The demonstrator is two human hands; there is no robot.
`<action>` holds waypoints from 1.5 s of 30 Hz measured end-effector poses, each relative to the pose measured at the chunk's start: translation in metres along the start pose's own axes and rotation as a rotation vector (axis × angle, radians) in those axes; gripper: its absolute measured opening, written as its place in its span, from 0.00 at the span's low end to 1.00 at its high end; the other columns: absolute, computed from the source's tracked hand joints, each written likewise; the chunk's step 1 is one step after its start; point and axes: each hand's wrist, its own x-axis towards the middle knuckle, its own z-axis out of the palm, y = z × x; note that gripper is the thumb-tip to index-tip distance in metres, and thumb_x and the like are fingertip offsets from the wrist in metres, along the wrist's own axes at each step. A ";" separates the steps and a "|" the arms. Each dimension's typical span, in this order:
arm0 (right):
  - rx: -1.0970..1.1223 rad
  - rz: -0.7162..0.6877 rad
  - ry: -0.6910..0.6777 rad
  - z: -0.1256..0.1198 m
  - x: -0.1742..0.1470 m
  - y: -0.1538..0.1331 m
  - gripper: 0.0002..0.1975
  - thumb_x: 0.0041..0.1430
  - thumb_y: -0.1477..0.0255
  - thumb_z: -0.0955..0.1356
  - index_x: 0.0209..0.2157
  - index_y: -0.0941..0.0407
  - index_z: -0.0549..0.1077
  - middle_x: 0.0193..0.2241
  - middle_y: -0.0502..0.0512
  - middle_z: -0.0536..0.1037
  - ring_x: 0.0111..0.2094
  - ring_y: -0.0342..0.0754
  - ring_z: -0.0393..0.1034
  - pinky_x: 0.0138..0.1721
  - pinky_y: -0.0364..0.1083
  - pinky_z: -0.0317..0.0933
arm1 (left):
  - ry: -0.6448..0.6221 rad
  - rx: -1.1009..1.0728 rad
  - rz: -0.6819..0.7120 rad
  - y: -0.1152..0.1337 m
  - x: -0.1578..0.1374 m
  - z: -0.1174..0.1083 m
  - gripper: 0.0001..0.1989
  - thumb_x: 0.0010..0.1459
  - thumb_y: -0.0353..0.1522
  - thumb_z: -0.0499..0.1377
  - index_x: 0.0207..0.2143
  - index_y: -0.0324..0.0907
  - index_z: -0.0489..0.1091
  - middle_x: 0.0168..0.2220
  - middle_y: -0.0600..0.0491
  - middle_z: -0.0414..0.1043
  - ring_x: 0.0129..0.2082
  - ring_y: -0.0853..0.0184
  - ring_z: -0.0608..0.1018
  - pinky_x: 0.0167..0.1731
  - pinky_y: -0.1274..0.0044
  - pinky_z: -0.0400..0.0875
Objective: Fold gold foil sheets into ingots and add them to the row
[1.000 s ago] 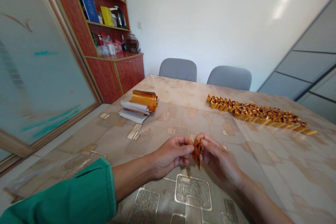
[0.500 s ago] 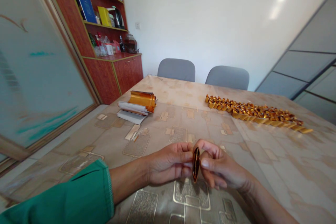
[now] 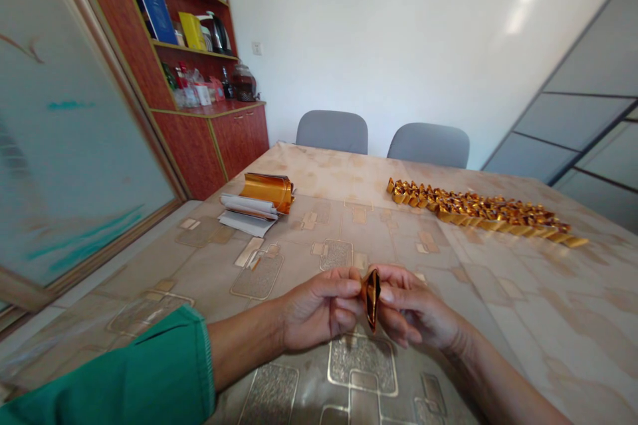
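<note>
Between my hands, above the near part of the table, is a small folded gold foil paper piece point(image 3: 371, 300). Its long slit faces me and gapes into a narrow pointed oval. My left hand point(image 3: 323, 309) pinches its left side between thumb and fingers. On its right side, the thumb and fingers of my right hand point(image 3: 416, 305) are closed on it. Many similar folded gold foil pieces point(image 3: 478, 208) stand packed in rows at the right of the table. A stack of curled gold and grey-white foil paper sheets point(image 3: 266, 194) lies at the left.
A patterned cloth covers the table point(image 3: 299, 252). Two grey chairs point(image 3: 332, 131) stand at its far side against the white wall. A reddish wooden cabinet point(image 3: 199, 146) with bottles and a kettle is at the back left, beside a frosted sliding door point(image 3: 74, 113).
The folded foil piece has tilted and its slit has widened, showing more of its inside. My left fingers have shifted slightly left and up along it. The view has moved slightly.
</note>
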 end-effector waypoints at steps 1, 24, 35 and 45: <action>0.007 0.010 0.002 -0.001 0.000 0.000 0.14 0.56 0.63 0.73 0.36 0.56 0.69 0.10 0.37 0.66 0.07 0.34 0.45 0.11 0.35 0.52 | 0.007 0.002 0.002 -0.001 0.000 0.000 0.10 0.47 0.21 0.68 0.33 0.34 0.73 0.27 0.55 0.66 0.21 0.81 0.66 0.19 0.90 0.61; 0.127 -0.046 0.166 0.001 0.011 0.008 0.07 0.60 0.70 0.70 0.35 0.59 0.73 0.17 0.42 0.64 0.15 0.36 0.46 0.19 0.38 0.57 | 0.203 0.241 0.322 -0.007 0.005 0.000 0.18 0.46 0.27 0.71 0.38 0.39 0.68 0.33 0.53 0.75 0.30 0.71 0.78 0.30 0.82 0.70; 0.170 -0.007 0.119 0.001 0.011 0.010 0.05 0.62 0.71 0.68 0.35 0.59 0.74 0.16 0.42 0.64 0.15 0.37 0.45 0.20 0.39 0.55 | 0.280 0.451 0.374 -0.011 0.008 0.001 0.17 0.50 0.33 0.68 0.39 0.40 0.66 0.32 0.55 0.73 0.28 0.73 0.74 0.27 0.82 0.65; 0.229 0.026 0.084 -0.001 0.009 0.010 0.06 0.60 0.71 0.68 0.34 0.59 0.75 0.15 0.41 0.60 0.14 0.36 0.42 0.18 0.38 0.49 | 0.260 0.504 0.346 -0.009 0.007 -0.001 0.15 0.52 0.35 0.68 0.38 0.40 0.67 0.28 0.57 0.70 0.23 0.76 0.70 0.24 0.83 0.62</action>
